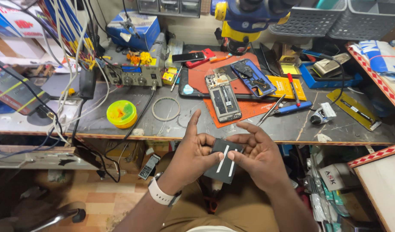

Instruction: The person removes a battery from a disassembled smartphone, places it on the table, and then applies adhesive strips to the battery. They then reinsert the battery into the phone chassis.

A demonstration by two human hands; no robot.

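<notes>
Both hands pinch a flat black phone battery with two white adhesive strips, held over the lap below the tabletop edge.

Left hand [193, 154] fingers [214, 158] closed on battery [223, 165] left edge, thumb up, white watch [161, 195] on wrist; right hand [259, 157] fingers closed on its right side, index tip on a white strip [232, 167]. Just above on tabletop [292, 129]: open phone [223, 98] on red mat [249, 108], blue phone frame [253, 77], tweezers [270, 110], blue screwdriver [292, 107]. Farther left: tape ring [166, 108], yellow tub [121, 114], rework station [133, 75].
</notes>
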